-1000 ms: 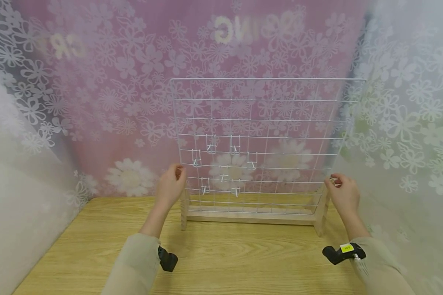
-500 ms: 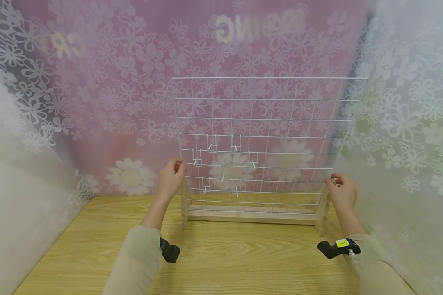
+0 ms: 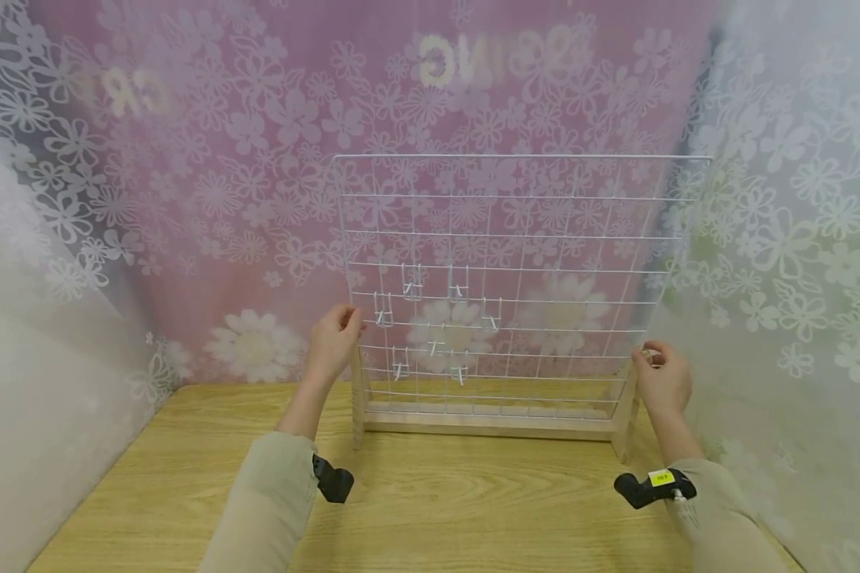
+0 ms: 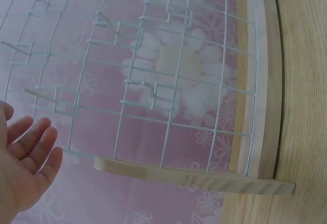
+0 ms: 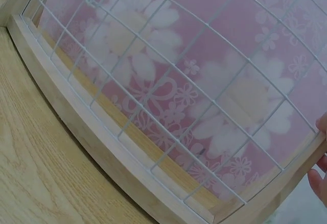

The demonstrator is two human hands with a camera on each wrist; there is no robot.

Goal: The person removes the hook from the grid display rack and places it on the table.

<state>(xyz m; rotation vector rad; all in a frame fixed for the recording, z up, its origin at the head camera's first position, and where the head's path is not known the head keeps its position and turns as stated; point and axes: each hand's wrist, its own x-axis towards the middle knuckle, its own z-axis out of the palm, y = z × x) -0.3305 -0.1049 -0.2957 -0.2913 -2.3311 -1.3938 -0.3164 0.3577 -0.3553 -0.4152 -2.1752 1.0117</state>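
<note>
A white wire grid panel (image 3: 516, 270) stands upright in a pale wooden base (image 3: 489, 420) at the back of the wooden surface (image 3: 430, 509), right up against a pink backdrop printed with white flowers (image 3: 258, 199). The panel is thin white wire crossed into squares, taller than the hands reach, with a cluster of small white wire hooks (image 3: 437, 318) clipped on in its lower left part, pegs poking forward. The base is a long light-wood rail with an upright post at each end.

The left hand (image 3: 335, 342) is up at the panel's left edge just above the left post, fingers curled near the wire; from the head view its grip looks pinched at the edge, yet the left wrist view shows the fingers (image 4: 30, 147) straight and apart, beside the post and not touching it, so I cannot tell whether it holds. The right hand (image 3: 662, 378) sits at the right edge atop the right post, fingertips (image 5: 319, 175) at the wood, grip closed on the grid's corner there.

Both sleeves are beige, each wrist carrying a small black camera (image 3: 333, 481).
</note>
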